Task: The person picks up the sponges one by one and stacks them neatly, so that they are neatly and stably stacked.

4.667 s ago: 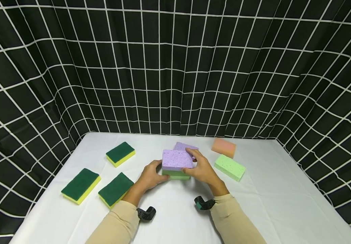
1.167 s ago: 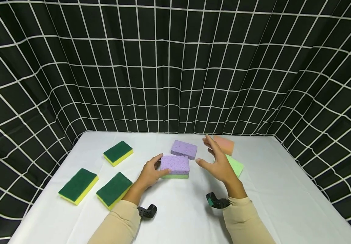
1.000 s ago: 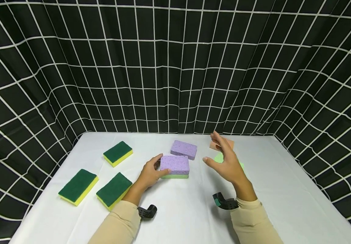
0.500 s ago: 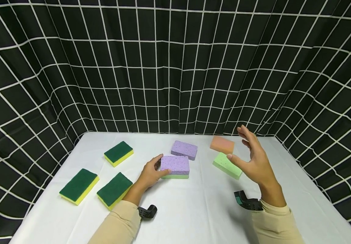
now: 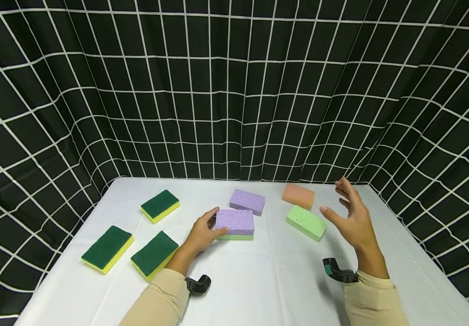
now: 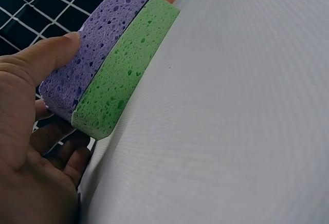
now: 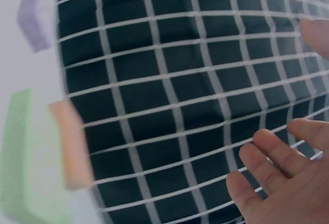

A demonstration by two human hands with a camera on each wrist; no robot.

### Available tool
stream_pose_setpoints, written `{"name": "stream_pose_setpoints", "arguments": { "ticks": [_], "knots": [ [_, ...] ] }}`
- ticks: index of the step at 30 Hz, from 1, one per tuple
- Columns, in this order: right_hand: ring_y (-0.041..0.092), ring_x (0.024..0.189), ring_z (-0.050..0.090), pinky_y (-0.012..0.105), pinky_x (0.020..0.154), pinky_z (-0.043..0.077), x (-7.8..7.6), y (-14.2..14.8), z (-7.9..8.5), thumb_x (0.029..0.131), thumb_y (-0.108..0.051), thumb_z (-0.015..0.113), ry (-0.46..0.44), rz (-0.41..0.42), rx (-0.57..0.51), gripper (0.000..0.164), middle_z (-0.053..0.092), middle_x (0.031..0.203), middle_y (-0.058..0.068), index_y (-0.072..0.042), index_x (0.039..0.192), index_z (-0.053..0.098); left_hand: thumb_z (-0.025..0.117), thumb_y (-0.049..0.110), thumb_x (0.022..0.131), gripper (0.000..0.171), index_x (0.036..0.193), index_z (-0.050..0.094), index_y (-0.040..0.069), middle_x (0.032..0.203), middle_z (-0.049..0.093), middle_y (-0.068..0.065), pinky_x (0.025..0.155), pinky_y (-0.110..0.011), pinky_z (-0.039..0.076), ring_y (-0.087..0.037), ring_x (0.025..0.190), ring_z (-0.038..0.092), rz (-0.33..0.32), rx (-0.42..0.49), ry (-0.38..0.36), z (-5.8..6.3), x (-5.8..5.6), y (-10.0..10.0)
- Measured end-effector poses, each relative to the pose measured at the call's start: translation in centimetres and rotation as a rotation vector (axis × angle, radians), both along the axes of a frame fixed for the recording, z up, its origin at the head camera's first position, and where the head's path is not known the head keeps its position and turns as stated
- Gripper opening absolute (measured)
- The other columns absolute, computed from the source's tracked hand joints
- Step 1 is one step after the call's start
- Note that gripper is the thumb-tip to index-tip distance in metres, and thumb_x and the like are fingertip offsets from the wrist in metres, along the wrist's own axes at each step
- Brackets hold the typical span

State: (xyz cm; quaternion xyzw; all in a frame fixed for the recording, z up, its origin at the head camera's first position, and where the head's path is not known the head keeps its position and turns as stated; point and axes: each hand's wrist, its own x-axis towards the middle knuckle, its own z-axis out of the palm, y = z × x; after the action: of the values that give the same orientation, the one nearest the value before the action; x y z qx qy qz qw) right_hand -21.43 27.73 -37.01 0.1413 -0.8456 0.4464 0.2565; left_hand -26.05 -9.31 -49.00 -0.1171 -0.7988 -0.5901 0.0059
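A purple sponge [image 5: 235, 219] lies flat on top of a green sponge [image 5: 236, 237] in the head view, their long edges lined up. My left hand [image 5: 203, 232] holds the purple sponge at its left end, the thumb on its near side and the fingers round the back. In the left wrist view the thumb presses the purple sponge [image 6: 97, 44], while lower fingers curl beside the end of the green sponge [image 6: 126, 67]. My right hand [image 5: 354, 219] hovers right of a second green sponge [image 5: 305, 222], fingers spread from the thumb and nothing in it.
Another purple sponge [image 5: 247, 202] lies just behind the stack. An orange sponge [image 5: 298, 195] is at the back right. Several green-and-yellow scrub sponges [image 5: 107, 248] lie on the left of the white-covered table [image 5: 283, 290]. A black gridded curtain [image 5: 234, 90] surrounds the back and sides.
My right hand was gripping the purple sponge above the green one; it has let go and moved off to the right. The purple sponge now sits on the green one, my left hand still there.
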Motion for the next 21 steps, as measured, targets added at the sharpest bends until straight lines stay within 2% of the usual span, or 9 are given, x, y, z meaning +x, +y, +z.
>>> {"name": "stream_pose_setpoints", "arguments": {
  "ticks": [7, 13, 18, 21],
  "knots": [
    [0.046, 0.129, 0.033, 0.054, 0.103, 0.030, 0.5, -0.1, -1.5, 0.089, -0.009, 0.067, -0.156, -0.026, -0.034, 0.081, 0.034, 0.145, 0.028, 0.001, 0.152, 0.017, 0.078, 0.015, 0.083, 0.076, 0.146, 0.037, 0.000, 0.139, 0.046, -0.022, 0.105, -0.043, 0.035, -0.036, 0.127, 0.044, -0.004, 0.009, -0.006, -0.2, -0.1, 0.1],
    [0.040, 0.131, 0.035, 0.055, 0.102, 0.031, -1.7, 2.3, -5.4, 0.089, -0.018, 0.070, -0.215, -0.046, -0.053, 0.086, 0.035, 0.147, 0.022, -0.006, 0.154, 0.016, 0.078, 0.016, 0.083, 0.077, 0.146, 0.038, 0.001, 0.139, 0.047, -0.022, 0.105, -0.043, 0.034, -0.036, 0.128, 0.044, 0.001, 0.005, -0.007, -0.2, -0.1, 0.1],
    [0.041, 0.131, 0.033, 0.056, 0.103, 0.030, -2.1, 2.7, -6.7, 0.089, -0.024, 0.070, -0.272, -0.037, -0.068, 0.088, 0.034, 0.147, 0.022, -0.005, 0.154, 0.015, 0.078, 0.018, 0.083, 0.077, 0.147, 0.038, 0.002, 0.141, 0.045, -0.022, 0.106, -0.044, 0.034, -0.036, 0.129, 0.043, 0.008, -0.002, -0.017, 0.0, 0.0, 0.1],
    [0.042, 0.133, 0.030, 0.056, 0.105, 0.028, -2.1, 2.8, -7.3, 0.090, -0.029, 0.070, -0.342, -0.038, -0.059, 0.090, 0.031, 0.149, 0.023, -0.005, 0.155, 0.013, 0.078, 0.018, 0.083, 0.078, 0.147, 0.038, 0.002, 0.141, 0.044, -0.022, 0.106, -0.043, 0.034, -0.037, 0.129, 0.042, 0.009, -0.004, -0.024, 0.1, 0.0, 0.1]
  ]
}}
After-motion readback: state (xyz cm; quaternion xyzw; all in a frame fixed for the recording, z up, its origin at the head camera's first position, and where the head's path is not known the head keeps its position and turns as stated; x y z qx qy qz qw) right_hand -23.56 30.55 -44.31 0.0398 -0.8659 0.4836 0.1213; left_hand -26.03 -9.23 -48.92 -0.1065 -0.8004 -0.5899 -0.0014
